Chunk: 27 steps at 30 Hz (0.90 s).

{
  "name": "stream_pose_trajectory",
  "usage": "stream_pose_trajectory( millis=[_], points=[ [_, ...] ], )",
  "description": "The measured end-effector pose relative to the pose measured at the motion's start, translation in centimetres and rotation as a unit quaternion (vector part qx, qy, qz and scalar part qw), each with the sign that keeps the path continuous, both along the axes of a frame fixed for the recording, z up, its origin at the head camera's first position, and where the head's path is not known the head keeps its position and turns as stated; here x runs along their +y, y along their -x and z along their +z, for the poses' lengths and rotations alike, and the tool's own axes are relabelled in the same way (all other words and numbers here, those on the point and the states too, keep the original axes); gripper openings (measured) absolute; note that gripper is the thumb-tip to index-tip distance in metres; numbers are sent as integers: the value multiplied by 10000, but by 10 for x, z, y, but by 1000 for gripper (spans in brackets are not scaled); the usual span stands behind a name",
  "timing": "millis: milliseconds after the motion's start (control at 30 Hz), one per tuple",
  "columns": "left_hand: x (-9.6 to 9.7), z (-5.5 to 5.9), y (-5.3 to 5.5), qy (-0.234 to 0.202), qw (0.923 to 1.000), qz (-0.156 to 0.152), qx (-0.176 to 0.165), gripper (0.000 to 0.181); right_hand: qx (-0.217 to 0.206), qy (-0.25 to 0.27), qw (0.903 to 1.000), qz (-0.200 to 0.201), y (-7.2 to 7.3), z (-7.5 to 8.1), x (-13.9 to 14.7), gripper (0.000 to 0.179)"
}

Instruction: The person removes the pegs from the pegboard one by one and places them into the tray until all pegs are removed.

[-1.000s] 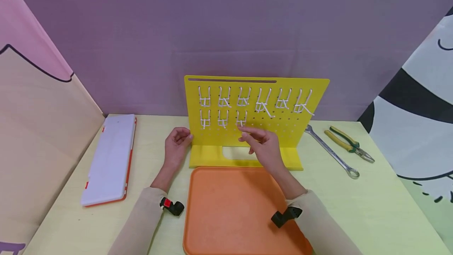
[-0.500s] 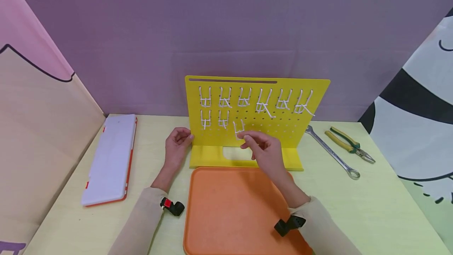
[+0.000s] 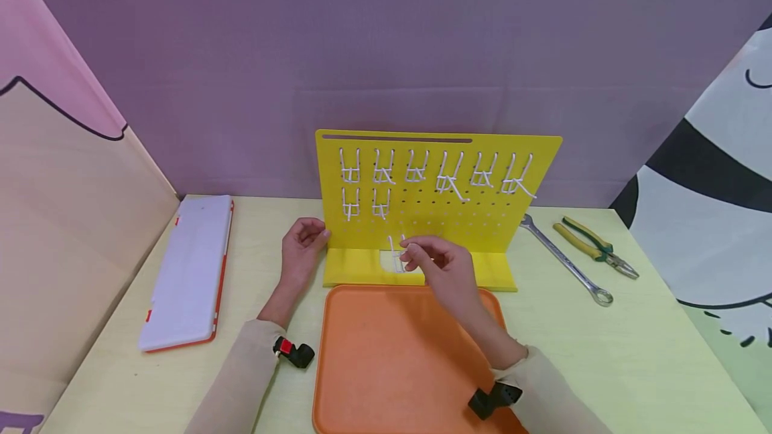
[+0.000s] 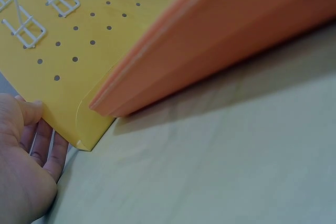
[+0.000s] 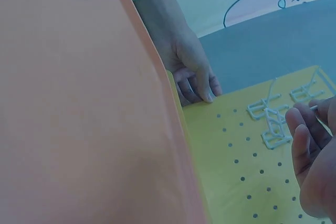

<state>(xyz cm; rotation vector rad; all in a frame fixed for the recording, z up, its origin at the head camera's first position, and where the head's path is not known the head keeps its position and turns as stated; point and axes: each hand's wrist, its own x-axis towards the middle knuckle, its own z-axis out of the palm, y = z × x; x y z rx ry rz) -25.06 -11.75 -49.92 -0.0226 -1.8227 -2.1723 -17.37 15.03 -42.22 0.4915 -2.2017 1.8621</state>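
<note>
A yellow pegboard (image 3: 458,220) stands upright on its base behind an orange tray (image 3: 404,353). My left hand (image 3: 299,253) grips the board's left edge; in the left wrist view its thumb lies at the front and the fingers reach behind. My right hand (image 3: 446,273) pinches a white wire pegboard hook (image 3: 392,250) in front of the board's lower part, over the cutout in its base. Several more white hooks (image 3: 416,166) hang in the top row, and two hooks (image 3: 380,203) hang in the row below at the left.
A white case with red edges (image 3: 187,270) lies on the table at the left. To the right lie a combination wrench (image 3: 567,260) and pliers with yellow-green handles (image 3: 594,243). A purple cloth wall (image 3: 386,39) stands close behind the pegboard.
My right hand has taken the third hook of the second row off the pegboard and brought it down towards the base. My left hand has stayed at the board's edge.
</note>
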Motion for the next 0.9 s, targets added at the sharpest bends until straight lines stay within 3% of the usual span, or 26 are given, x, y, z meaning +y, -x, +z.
stream_pose_trajectory(
  millis=[433,900],
  points=[
    [1,0,0,-18,10000,11,-50,19,-585,-80,9971,488,-12,-7,-16,15],
    [0,0,0,-12,10000,71,13,19,-775,-103,9899,1179,-19,-21,-39,15]
  ],
)
